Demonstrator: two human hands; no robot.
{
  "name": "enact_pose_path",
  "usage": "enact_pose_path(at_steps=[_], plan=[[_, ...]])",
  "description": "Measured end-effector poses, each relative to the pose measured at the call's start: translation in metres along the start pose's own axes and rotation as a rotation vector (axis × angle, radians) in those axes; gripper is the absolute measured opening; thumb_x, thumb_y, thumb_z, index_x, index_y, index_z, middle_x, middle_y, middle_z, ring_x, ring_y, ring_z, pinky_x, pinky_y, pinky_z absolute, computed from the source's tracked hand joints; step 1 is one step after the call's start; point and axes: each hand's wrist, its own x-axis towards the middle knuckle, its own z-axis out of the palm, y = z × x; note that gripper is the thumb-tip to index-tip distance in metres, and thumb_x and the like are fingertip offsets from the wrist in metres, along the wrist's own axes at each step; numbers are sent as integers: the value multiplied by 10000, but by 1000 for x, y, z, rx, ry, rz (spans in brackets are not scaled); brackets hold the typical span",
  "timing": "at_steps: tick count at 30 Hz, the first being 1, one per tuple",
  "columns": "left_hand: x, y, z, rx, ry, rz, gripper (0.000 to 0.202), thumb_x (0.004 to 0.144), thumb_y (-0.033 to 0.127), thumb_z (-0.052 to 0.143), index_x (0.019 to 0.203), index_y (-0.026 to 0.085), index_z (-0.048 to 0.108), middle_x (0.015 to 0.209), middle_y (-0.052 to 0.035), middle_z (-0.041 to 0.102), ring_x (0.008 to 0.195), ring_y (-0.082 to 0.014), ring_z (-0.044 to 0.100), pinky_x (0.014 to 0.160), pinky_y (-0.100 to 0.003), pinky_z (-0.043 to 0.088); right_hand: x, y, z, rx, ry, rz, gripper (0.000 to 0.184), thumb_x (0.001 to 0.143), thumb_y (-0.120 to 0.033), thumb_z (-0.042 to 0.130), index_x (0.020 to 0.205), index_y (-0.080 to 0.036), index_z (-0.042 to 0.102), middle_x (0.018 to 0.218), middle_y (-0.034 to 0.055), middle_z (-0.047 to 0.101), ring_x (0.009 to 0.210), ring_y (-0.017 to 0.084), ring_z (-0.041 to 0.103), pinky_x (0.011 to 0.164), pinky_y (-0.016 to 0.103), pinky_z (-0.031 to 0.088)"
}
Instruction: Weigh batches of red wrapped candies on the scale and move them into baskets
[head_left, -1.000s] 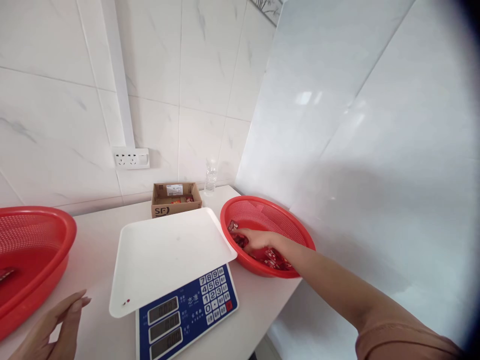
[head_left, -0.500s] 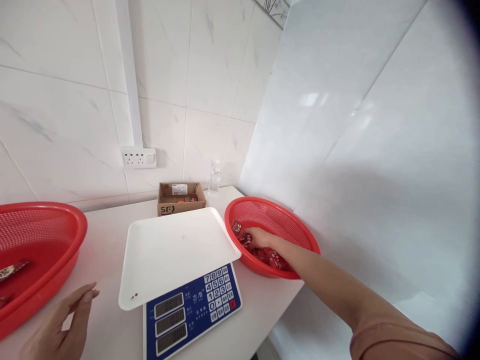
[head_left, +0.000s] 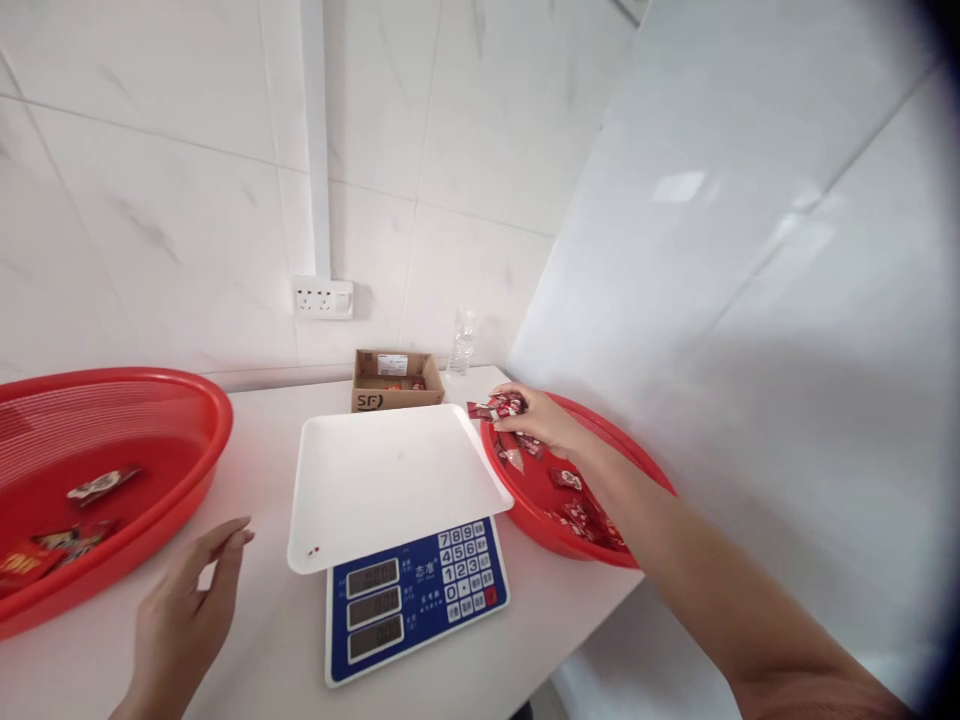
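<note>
My right hand is closed around a few small red-wrapped packets, raised at the rim of the right red basket. More red packets lie inside that basket. To its left stands a digital scale with a bare white pan and a blue keypad panel. My left hand hovers over the table left of the scale, holding nothing, its thumb and fingers loosely curved with a gap between them. Beside it is the left red basket with a few wrapped packets.
Behind the scale, an open cardboard box holds some small packets. A clear plastic bottle stands near the wall. A wall socket is above the white table. A smooth wall panel rises close on the right.
My right hand has risen from inside the right basket to its rim, bringing red packets up. The view has shifted left, showing more of the left basket. My left hand keeps its pose.
</note>
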Motion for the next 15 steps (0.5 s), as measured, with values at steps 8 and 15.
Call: enact_pose_path(at_steps=[8,15], plan=[[4,20,-8,-65,-42,-48,309,846,440,470,948,209,648,811,-41,736,708,-155,687,503,-205,455,-6,-49,113,-37,-61,-405,400,681,-143,649,1068,-234,598,1120,21,650,1050,190,593,944,350,436],[4,17,-9,-73,-66,-70,324,860,440,462,972,199,648,837,-50,732,773,-163,686,549,-214,473,-9,-55,118,31,-108,-381,429,744,-294,686,1149,-240,553,1202,35,625,1079,183,585,951,352,443]])
